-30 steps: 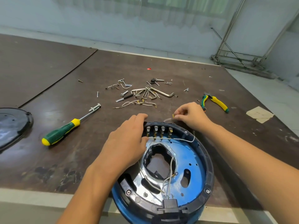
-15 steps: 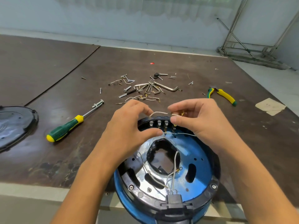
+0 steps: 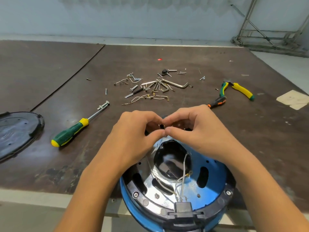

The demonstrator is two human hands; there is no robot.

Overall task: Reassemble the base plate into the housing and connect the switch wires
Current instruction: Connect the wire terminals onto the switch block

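- Housing [image 3: 215, 186], blue and round, sits open side up at the near edge of the table [image 3: 66, 164]. The shiny base plate [image 3: 150, 183] lies inside it.
- Left hand [image 3: 133, 138] and right hand [image 3: 200, 133] meet over the housing's far rim. Their fingers are curled, with thumb and forefinger tips pressed together. What they pinch is hidden, and I cannot tell.
- White wires [image 3: 184, 166] rise from a black connector [image 3: 183, 206] at the near rim and cross the plate's opening, below the fingertips.
- Screwdriver [image 3: 70, 133] lies to the left. Pliers [image 3: 240, 90] and loose screws and hex keys [image 3: 155, 86] lie beyond.
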